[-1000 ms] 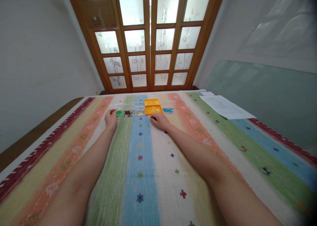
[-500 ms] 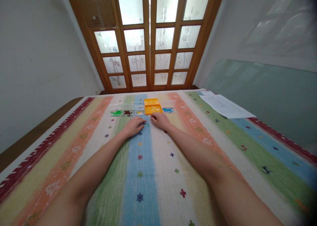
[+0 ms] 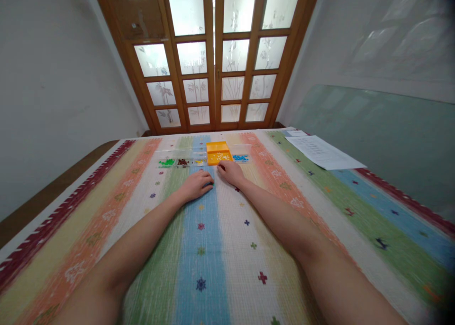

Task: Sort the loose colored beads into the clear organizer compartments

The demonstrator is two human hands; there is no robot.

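My left hand [image 3: 196,185] lies low over the blue stripe of the cloth, its fingers drawn together. A tiny dark green bit shows by its fingertips, too small to name. Just in front of the orange box [image 3: 209,158], my right hand [image 3: 230,172] is closed in a pinch, and whatever it may hold is hidden. Small white pieces [image 3: 223,157] lie in the open box. Left of it are clear compartments with green pieces [image 3: 167,162], dark brown-red pieces [image 3: 183,162] and a few yellow pieces [image 3: 199,162]. Blue pieces [image 3: 241,158] lie to its right.
A striped, patterned tablecloth [image 3: 209,268] covers the table. Printed paper [image 3: 323,152] lies at the right, near a pale green glass-like panel [image 3: 384,130]. Wooden doors with frosted panes [image 3: 232,54] stand beyond the table's far edge.
My left hand has moved slightly right and toward me, with its fingertips now over the spot where a small green mark showed. My right hand has barely moved.
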